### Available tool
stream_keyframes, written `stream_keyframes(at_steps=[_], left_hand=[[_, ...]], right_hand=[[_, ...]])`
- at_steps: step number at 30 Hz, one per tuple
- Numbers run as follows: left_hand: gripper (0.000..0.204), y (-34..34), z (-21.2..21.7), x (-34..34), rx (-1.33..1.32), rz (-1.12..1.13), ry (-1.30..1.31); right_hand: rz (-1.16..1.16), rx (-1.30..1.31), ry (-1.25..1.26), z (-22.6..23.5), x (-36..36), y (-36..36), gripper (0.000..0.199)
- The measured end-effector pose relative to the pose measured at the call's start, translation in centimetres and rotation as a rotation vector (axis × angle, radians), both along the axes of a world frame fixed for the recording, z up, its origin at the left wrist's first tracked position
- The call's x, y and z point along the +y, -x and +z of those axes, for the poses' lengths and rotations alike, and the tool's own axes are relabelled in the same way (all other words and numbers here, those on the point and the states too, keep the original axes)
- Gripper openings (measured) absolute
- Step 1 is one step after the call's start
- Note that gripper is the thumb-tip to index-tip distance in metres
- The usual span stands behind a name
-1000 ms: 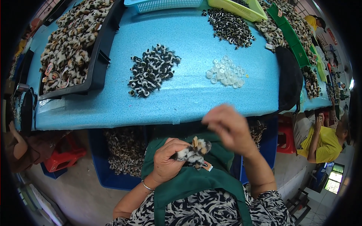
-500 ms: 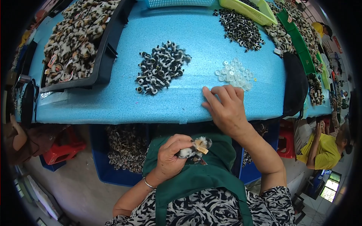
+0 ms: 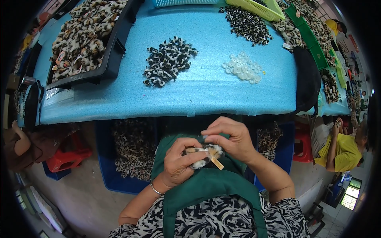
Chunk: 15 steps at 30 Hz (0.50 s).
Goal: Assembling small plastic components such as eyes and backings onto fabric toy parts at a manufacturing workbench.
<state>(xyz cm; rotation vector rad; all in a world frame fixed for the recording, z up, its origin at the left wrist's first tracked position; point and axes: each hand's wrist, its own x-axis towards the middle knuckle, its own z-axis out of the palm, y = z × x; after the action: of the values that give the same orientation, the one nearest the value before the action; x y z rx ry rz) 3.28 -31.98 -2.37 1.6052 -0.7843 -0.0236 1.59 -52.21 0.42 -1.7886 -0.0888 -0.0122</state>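
Over my lap, my left hand point(image 3: 178, 163) is closed round a small fluffy plush toy point(image 3: 198, 164), patched white, black and tan. A pale yellow tag point(image 3: 217, 163) hangs off the toy. My right hand point(image 3: 235, 139) is right above it, thumb and forefinger pinching a small translucent disc point(image 3: 204, 137), most likely a plastic washer. Similar translucent washers point(image 3: 243, 69) lie in a loose heap on the blue-covered table point(image 3: 190, 99). Left of them sits a pile of black-and-white furry ring-shaped pieces point(image 3: 166, 61).
A black tray point(image 3: 113, 59) full of plush pieces stands at left. Small dark parts point(image 3: 250, 27) lie below a yellow-green basket point(image 3: 262, 10). A green divider point(image 3: 307, 37) and black bag point(image 3: 307, 81) are at right. Blue bins point(image 3: 104, 166) sit under the table; a co-worker point(image 3: 343, 144) is at right.
My right hand has come back from the washers on the table to the plush toy, now with a small translucent disc between its fingertips. My left hand still holds the toy.
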Motion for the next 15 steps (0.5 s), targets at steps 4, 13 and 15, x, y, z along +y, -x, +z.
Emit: stream_keyframes(at_steps=[4,13,15], left_hand=[[0.036,0.8,0.1,0.2,0.022,-0.019,0.034],[0.036,1.8,0.6,0.1,0.004,0.031,0.062],[0.034,1.8,0.8,0.0,-0.010,0.049,0.045]], right_hand=[[0.060,0.230,-0.230,-0.9,0.5,1.3,0.010],[0.260,0.135,-0.294,0.2,-0.7,3.2,0.026],[0.250,-0.063,-0.064,1.3,-0.2,3.6,0.037]])
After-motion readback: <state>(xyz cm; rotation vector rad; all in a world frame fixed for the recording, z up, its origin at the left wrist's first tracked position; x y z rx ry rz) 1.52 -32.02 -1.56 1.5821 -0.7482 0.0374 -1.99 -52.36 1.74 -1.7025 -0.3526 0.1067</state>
